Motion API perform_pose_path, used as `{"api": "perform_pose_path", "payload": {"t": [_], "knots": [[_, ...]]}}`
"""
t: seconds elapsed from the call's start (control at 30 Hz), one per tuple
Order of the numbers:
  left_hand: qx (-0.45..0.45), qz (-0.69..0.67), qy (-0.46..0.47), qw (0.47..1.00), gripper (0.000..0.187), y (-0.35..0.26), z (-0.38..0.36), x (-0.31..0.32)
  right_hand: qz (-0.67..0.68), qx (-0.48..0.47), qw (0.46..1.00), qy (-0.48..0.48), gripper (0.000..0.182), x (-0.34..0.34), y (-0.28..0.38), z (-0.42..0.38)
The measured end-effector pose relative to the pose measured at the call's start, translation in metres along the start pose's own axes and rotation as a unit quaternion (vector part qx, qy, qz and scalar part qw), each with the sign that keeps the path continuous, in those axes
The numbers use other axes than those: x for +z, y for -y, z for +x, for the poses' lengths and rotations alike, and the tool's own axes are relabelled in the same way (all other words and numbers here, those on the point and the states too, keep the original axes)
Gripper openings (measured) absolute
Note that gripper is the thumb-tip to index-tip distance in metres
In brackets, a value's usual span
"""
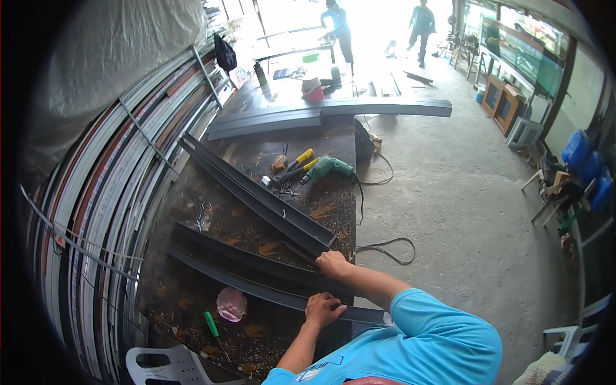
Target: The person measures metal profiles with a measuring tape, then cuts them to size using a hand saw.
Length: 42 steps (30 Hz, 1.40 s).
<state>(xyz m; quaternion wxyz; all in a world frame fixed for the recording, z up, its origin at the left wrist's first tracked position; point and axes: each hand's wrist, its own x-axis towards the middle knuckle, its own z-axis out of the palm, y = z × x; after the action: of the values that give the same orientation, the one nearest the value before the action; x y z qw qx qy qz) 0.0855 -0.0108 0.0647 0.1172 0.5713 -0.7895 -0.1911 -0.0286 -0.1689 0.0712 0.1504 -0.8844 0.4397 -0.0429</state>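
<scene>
My left hand [324,310] curls its fingers over the near dark metal profile [250,282], a long channel lying across the dark worktable [160,301]. Beside the end of a second dark metal channel [256,196], my right hand [332,264] is closed in a fist. It touches or nearly touches that end, and a thin dark strip [297,251] runs toward it; what the fingers hold is hidden. A green power drill [328,168] lies beyond the second channel, beside yellow-handled pliers [300,158]. Near my left hand are a pink dish [231,304] and a green-handled screwdriver [212,324].
More grey profiles [385,107] lie across the table's far part, overhanging its right edge. A black cord [391,247] loops on the concrete floor [443,212]. Stacked profiles fill a rack [96,224] at left. A white plastic chair [167,367] stands close by. Two people [337,29] are farther off.
</scene>
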Motion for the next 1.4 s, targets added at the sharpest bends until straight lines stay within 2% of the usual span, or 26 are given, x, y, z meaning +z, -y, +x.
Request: {"api": "perform_pose_path", "payload": {"t": [0.1,0.2,0.4,0.5,0.53,0.57,0.6,0.63,0.7,0.73,0.8,0.9,0.93,0.97,1.03,1.1,1.17,1.2,1.27,1.4], "knots": [[-0.011,0.012,0.030,0.999,0.037,0.000,0.001,0.002,0.008,0.016,1.000,0.000,0.013,0.007,-0.001,-0.005],[-0.010,0.018,0.025,0.999,0.038,0.001,0.001,0.002,0.029,0.008,0.999,-0.022,0.017,0.003,-0.006,-0.013],[0.000,0.027,0.026,0.999,0.035,-0.004,0.002,-0.001,0.083,0.016,0.996,-0.008,0.027,-0.018,-0.021,-0.051],[-0.002,0.027,0.031,0.999,0.036,-0.007,0.002,-0.001,0.289,0.050,0.956,-0.002,0.045,-0.010,-0.061,-0.099],[0.001,0.031,0.023,0.999,0.035,-0.007,0.002,-0.001,0.482,0.084,0.872,0.014,0.043,-0.025,-0.064,-0.133],[0.004,0.035,0.016,0.999,0.035,-0.006,0.002,0.000,0.638,0.167,0.749,0.067,0.042,-0.044,-0.064,-0.169],[0.014,0.020,0.006,1.000,0.034,-0.005,0.002,0.001,0.724,0.164,0.669,0.047,0.044,-0.038,-0.072,-0.199],[0.012,0.013,0.008,1.000,0.031,-0.007,0.003,-0.001,0.725,0.172,0.666,0.046,0.044,-0.034,-0.075,-0.228],[0.036,0.005,-0.005,0.999,0.028,-0.004,0.003,0.003,0.795,0.208,0.567,-0.060,0.047,-0.031,-0.071,-0.277],[0.057,-0.002,-0.018,0.998,0.027,0.002,0.006,0.007,0.795,0.218,0.564,-0.058,0.047,-0.028,-0.064,-0.292],[0.072,-0.013,-0.030,0.997,0.028,0.014,0.011,0.014,0.808,0.220,0.524,-0.156,0.040,-0.020,-0.046,-0.323],[0.042,0.007,-0.023,0.999,0.031,0.013,0.024,0.007,0.809,0.232,0.515,-0.164,0.033,-0.004,-0.033,-0.337],[0.029,-0.004,0.004,1.000,0.031,0.011,0.026,0.004,0.824,0.238,0.487,-0.165,0.027,0.001,-0.028,-0.340],[0.017,-0.014,0.027,0.999,0.030,0.010,0.028,0.002,0.825,0.245,0.484,-0.155,0.027,0.000,-0.023,-0.344],[-0.003,-0.018,0.056,0.998,0.027,0.004,0.030,-0.004,0.766,0.292,0.557,-0.133,0.021,-0.007,-0.019,-0.349],[-0.009,0.013,0.117,0.993,0.025,0.000,0.027,-0.007,0.779,0.265,0.555,-0.123,0.026,-0.008,-0.020,-0.355],[-0.010,0.021,0.120,0.993,0.024,0.001,0.022,-0.006,0.725,0.303,0.607,-0.116,0.035,-0.017,-0.017,-0.363],[-0.018,-0.008,0.107,0.994,0.023,0.005,0.017,-0.004,0.726,0.303,0.607,-0.114,0.035,-0.021,-0.016,-0.366],[-0.024,-0.038,0.093,0.995,0.022,0.009,0.012,-0.002,0.698,0.305,0.640,-0.097,0.042,-0.026,-0.019,-0.373],[-0.012,-0.025,0.068,0.997,0.020,0.012,0.006,0.002,0.728,0.291,0.610,-0.116,0.037,-0.013,-0.022,-0.378]]}}
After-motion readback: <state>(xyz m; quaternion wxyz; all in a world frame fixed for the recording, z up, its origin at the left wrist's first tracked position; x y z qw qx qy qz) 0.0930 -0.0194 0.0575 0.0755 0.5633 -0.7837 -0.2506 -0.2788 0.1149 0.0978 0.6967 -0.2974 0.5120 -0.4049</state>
